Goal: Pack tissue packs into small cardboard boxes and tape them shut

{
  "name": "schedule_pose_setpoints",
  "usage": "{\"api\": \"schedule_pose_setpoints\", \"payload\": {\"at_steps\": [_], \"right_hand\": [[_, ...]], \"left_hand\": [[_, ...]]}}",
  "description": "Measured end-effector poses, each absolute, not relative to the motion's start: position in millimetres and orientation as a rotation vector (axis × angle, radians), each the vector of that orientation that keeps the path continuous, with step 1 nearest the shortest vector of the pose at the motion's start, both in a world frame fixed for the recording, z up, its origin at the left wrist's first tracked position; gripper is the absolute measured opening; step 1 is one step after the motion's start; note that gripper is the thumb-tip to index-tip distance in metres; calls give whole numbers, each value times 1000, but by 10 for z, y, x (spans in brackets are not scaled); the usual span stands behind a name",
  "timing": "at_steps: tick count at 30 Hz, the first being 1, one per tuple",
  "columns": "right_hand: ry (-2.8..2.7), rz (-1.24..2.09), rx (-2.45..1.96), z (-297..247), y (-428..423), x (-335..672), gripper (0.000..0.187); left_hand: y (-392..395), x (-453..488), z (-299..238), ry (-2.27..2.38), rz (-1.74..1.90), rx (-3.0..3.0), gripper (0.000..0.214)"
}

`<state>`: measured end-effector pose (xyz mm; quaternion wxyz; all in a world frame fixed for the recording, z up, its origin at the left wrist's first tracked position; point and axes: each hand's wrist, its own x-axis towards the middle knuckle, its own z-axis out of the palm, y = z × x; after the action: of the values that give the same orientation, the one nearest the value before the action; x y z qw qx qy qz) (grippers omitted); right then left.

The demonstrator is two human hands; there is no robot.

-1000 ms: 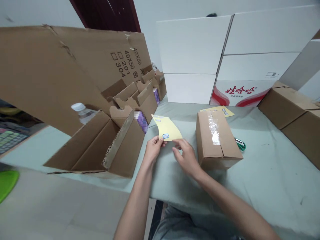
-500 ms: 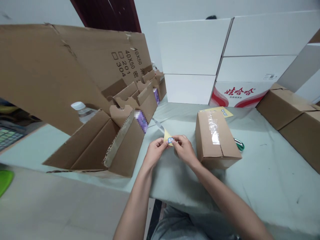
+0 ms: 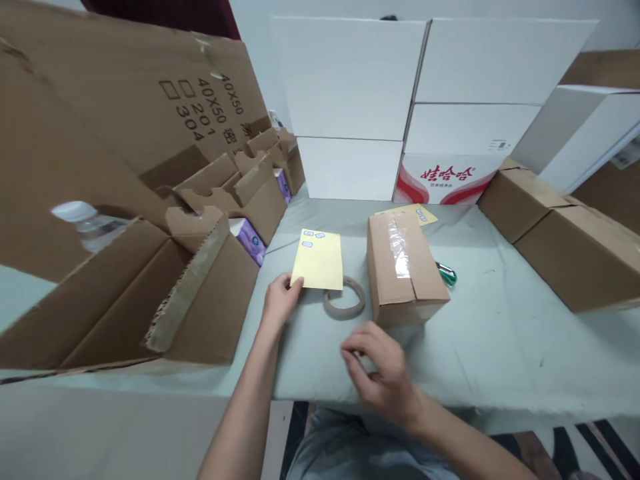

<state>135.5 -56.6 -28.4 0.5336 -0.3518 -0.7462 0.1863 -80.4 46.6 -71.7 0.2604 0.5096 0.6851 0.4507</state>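
The left hand (image 3: 280, 300) is pinning the yellow label sheet (image 3: 317, 259) flat on the desk (image 3: 500, 353), its grip pressing rather than pinching, while the right hand (image 3: 380, 370) is hovering, grip loosely spread, near the packing-tape roll (image 3: 344, 299).

Room evenly bright, light soft and diffuse, source out of view. No hard shadows, only faint soft shade under right hand (image 3: 380, 377) on grey-green tablecloth (image 3: 500, 353). Mild sheen on packing tape (image 3: 399, 257), no strong glare. Right hand motion-blurred. Wide-lens bend at edges: cardboard sheet (image 3: 90, 87) and white cartons (image 3: 350, 77) lean and stretch. Focus even, slightly soft overall.
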Motion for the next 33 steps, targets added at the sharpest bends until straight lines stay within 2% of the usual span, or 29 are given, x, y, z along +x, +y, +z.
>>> {"api": "schedule_pose_setpoints", "payload": {"at_steps": [4, 7, 9, 11, 16, 20, 24, 27, 28, 31, 33], "right_hand": [[-1629, 193, -1097, -430, -686, 2018, 13], [-1600, 87, -1177, -535, -596, 2230, 10], [-1617, 47, -1183, -590, -536, 2229, 10], [-1636, 15, -1173, -635, -502, 2185, 12], [-1626, -36, -1167, -721, -483, 2132, 13], [-1484, -46, -1243, -749, -435, 2130, 2], [-1369, -18, -1307, -750, -395, 2177, 20], [-1318, -38, -1309, -795, -421, 2220, 11], [-1314, -42, -1309, -821, -435, 2214, 25], [-1382, 74, -1360, -904, -455, 2095, 89], [-1406, 225, -1418, -936, -430, 1952, 115]], "left_hand": [[293, -576, -576, 1951, 1464, 1510, 54], [43, -202, -428, 1554, 1513, 1979, 55], [-82, 85, -389, 1222, 1436, 2296, 68], [-135, 331, -414, 1101, 1340, 2386, 75], [-72, 579, -557, 1157, 1376, 2308, 53], [-39, 574, -575, 1162, 1423, 2348, 53], [-47, 572, -556, 1143, 1446, 2331, 51], [-80, 556, -556, 1143, 1461, 2211, 48], [-100, 547, -559, 1154, 1475, 2117, 49], [-176, 531, -575, 1186, 1494, 1794, 50], [-229, 544, -598, 1174, 1441, 1692, 49]]}}
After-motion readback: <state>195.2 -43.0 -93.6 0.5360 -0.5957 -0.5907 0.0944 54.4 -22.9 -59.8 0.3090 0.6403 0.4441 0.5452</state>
